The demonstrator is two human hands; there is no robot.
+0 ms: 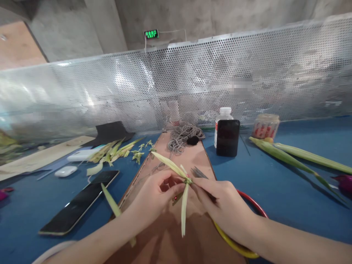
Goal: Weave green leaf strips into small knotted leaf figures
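Between my two hands is a small knot of folded pale green leaf strips (pixel 184 209), with one end pointing up left and another hanging down. My left hand (pixel 162 190) pinches its left side, and a tiny red bead-like spot shows beside those fingers. On the right side, the fingertips of my right hand (pixel 220 198) close on the knot. Beneath that hand lie scissors, with grey blades (pixel 199 172), a red handle loop (pixel 254 203) and a yellow handle loop (pixel 233 245); their middle is hidden. A loose leaf strip (pixel 111 200) lies near my left wrist.
A brown board (pixel 189 234) runs down the middle of the blue table (pixel 275 176), with tangled grey yarn (pixel 183 137) at its far end. Phones (pixel 82 201), leaf scraps (pixel 115 152), a bottle (pixel 225 113), a jar (pixel 266 126) and long green leaves (pixel 286 156) stand or lie around.
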